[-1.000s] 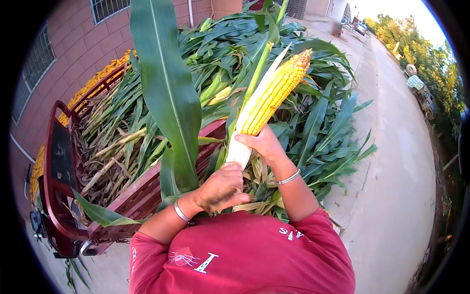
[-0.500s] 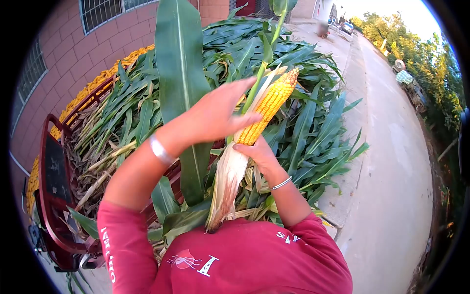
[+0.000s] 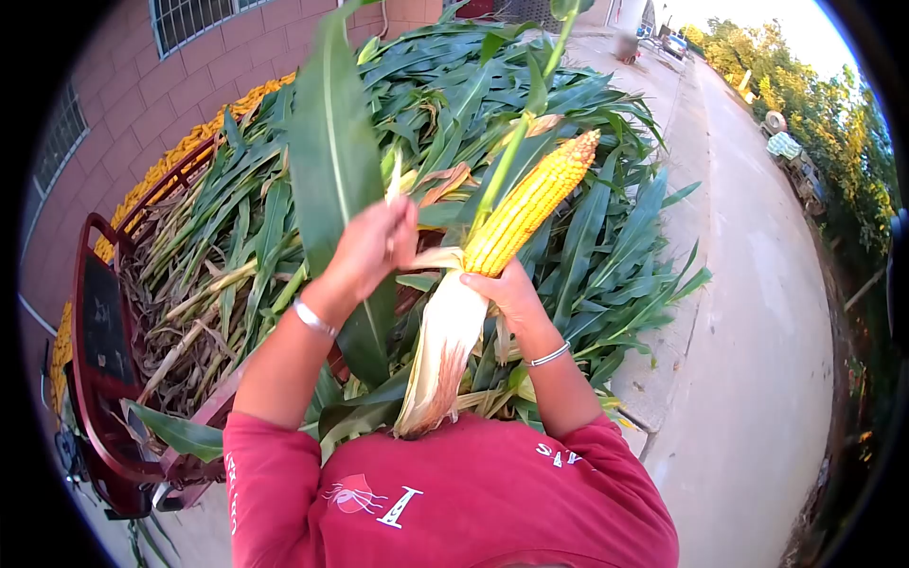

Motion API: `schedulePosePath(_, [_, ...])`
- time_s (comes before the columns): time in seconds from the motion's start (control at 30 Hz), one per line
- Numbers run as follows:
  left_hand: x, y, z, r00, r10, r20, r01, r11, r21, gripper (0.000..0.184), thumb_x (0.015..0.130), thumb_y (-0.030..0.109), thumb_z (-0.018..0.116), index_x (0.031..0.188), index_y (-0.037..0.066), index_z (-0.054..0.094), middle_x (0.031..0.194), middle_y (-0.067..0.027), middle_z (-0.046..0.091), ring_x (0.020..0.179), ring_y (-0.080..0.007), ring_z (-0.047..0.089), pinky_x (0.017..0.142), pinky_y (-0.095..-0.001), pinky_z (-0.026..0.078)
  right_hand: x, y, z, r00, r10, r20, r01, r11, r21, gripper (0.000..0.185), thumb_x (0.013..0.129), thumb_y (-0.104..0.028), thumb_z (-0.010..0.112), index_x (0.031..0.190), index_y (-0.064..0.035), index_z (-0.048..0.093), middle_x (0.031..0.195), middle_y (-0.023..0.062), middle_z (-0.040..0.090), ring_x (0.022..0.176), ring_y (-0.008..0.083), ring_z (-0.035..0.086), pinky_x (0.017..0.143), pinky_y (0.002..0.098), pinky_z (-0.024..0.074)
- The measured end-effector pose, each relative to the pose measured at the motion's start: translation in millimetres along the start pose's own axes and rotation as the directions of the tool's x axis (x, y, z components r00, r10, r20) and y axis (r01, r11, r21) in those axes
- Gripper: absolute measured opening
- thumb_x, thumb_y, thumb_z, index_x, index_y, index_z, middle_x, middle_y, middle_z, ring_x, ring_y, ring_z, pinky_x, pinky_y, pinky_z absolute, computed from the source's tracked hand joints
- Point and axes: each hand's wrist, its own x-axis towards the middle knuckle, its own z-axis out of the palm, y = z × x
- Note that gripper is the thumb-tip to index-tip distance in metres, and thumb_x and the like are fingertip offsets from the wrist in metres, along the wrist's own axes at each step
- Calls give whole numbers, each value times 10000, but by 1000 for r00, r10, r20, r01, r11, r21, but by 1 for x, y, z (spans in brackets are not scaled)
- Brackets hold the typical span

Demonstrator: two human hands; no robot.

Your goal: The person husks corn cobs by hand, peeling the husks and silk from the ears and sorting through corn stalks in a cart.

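Note:
A bare yellow corn cob [image 3: 532, 204] points up and to the right, still joined to its stalk. Pale husk [image 3: 443, 346] hangs peeled down from its base toward my shirt. My right hand [image 3: 504, 286] is wrapped around the cob's base and the top of the husk, thumb across the front. My left hand [image 3: 377, 244] is closed, slightly blurred, left of the cob. It grips a strip of husk [image 3: 438, 257] that stretches across to the cob's base. A long green corn leaf [image 3: 333, 142] rises behind my left hand.
Cut corn stalks [image 3: 426, 85] fill a red metal cart [image 3: 95, 284] in front of me. Husked yellow cobs [image 3: 180, 147] are piled along the brick wall [image 3: 123, 104]. A concrete road [image 3: 748, 312] runs along the right, edged by bushes.
My left hand has moved left and down from beside the cob, closing on a husk strip and pulling it away. The cob has tilted slightly further right in my right hand.

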Motion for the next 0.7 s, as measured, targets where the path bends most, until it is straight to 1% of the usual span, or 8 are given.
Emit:
schedulePosePath(0.03, [-18, -17, -6, 992, -85, -93, 102, 977, 189, 296, 1025, 259, 357, 837, 78, 497, 589, 54, 335, 499, -64, 284, 484, -241, 264, 0, -2, 1, 1000, 11, 6, -11, 1000, 3, 411, 723, -30, 754, 1078, -31, 545, 957, 12, 597, 867, 116, 583, 786, 270, 486])
schedulePosePath(0.1, [-34, -67, -13, 996, -88, -11, 88, 996, -13, 303, 1023, 276, 365, 821, 90, 493, 601, 53, 355, 527, -56, 315, 497, -213, 270, 1, -4, 4, 998, -24, 57, 26, 999, -36, 408, 722, -28, 751, 1072, -32, 541, 953, 14, 600, 857, 117, 587, 778, 273, 491])
schedulePosePath(0.2, [-39, -93, 3, 996, 84, -37, -80, 991, 109, 317, 1022, 305, 377, 823, 89, 497, 615, 60, 362, 537, -47, 309, 496, -215, 262, -1, 0, 4, 999, 31, 40, -31, 999, -18, 435, 719, -35, 747, 1099, -36, 533, 985, 23, 596, 884, 127, 586, 791, 278, 489])
schedulePosePath(0.23, [-38, -93, 6, 998, 63, -16, -62, 997, 43, 316, 1021, 307, 378, 822, 93, 498, 613, 61, 355, 536, -48, 301, 493, -222, 254, 0, 0, 3, 999, 40, 6, -41, 999, 9, 468, 719, -44, 743, 1134, -36, 526, 1020, 28, 590, 915, 132, 579, 815, 279, 482])
schedulePosePath(0.3, [-40, -89, 13, 999, -18, -35, 15, 997, -77, 310, 1025, 282, 373, 820, 79, 487, 581, 60, 312, 510, -62, 266, 486, -227, 231, -1, 0, 3, 998, -16, -59, 18, 999, 40, 396, 713, -30, 756, 1050, -36, 548, 967, 25, 608, 869, 129, 602, 767, 277, 500])
schedulePosePath(0.4, [-40, -89, 25, 997, -74, -24, 70, 988, -139, 299, 1022, 278, 379, 819, 85, 485, 585, 64, 304, 509, -61, 263, 485, -230, 230, -2, -4, -9, 997, 55, 55, -55, 998, 8, 433, 713, -71, 770, 1084, -28, 551, 991, 22, 613, 903, 132, 594, 799, 283, 490])
schedulePosePath(0.47, [-40, -89, 30, 995, -104, 15, 105, 980, -167, 295, 1020, 278, 385, 819, 88, 486, 588, 64, 305, 508, -62, 263, 484, -230, 231, 6, -4, -24, 937, 142, 320, -141, 990, -29, 455, 715, -127, 780, 1105, -29, 565, 996, 14, 615, 923, 134, 581, 834, 285, 469])
schedulePosePath(0.7, [-33, -101, 32, 984, -158, 78, 172, 958, -229, 309, 1007, 286, 403, 768, 99, 459, 592, 54, 304, 504, -75, 265, 480, -239, 233, 4, 19, -42, 943, 149, 298, -162, 987, 18, 468, 692, -184, 791, 1089, -42, 589, 1009, 12, 613, 928, 130, 574, 843, 278, 455])
